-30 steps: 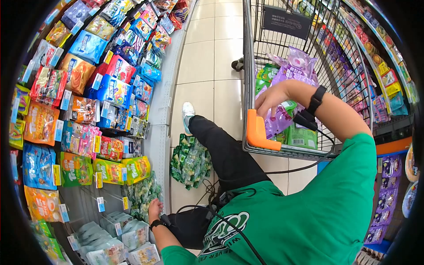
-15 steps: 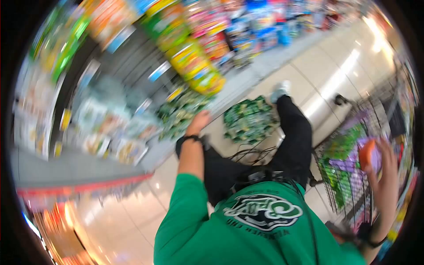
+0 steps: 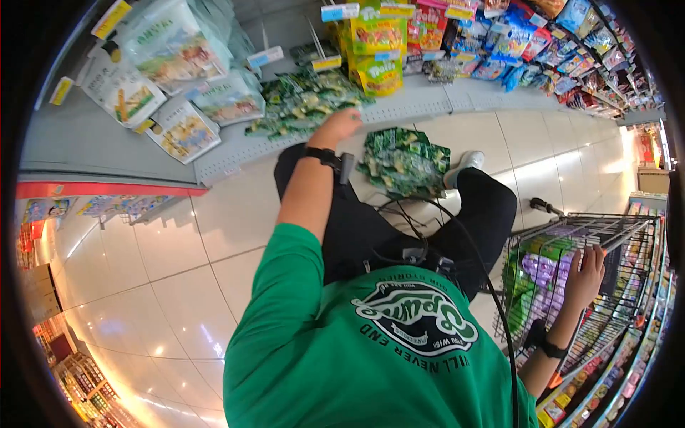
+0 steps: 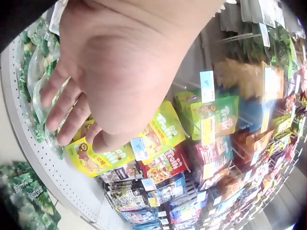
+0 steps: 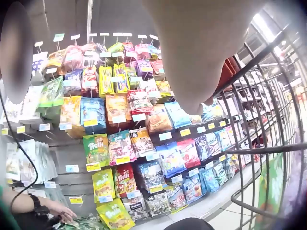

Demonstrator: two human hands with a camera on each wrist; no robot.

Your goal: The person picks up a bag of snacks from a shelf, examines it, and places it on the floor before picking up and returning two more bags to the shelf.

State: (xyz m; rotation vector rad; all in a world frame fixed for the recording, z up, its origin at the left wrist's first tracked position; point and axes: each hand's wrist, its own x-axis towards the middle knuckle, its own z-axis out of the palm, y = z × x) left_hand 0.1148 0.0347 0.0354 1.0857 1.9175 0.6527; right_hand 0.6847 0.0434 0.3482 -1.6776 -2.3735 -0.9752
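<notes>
Along the low shelf, stretched lengthwise, green packets; just beside them, nearer than the right hand, the left hand, open, empty; rightward, a green pile on floor; beyond, right fingers extended at the cart.

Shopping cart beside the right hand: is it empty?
No, purple packets and green packets lie inside the cart.

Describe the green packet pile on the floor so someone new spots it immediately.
Find the long grey bottom shelf of the snack display, then the tiled floor along its edge. The green packet pile lies there, just left of the white shoe in the head view. Similar green packets sit up on the shelf near the left hand; this pile is on the tiles.
</notes>
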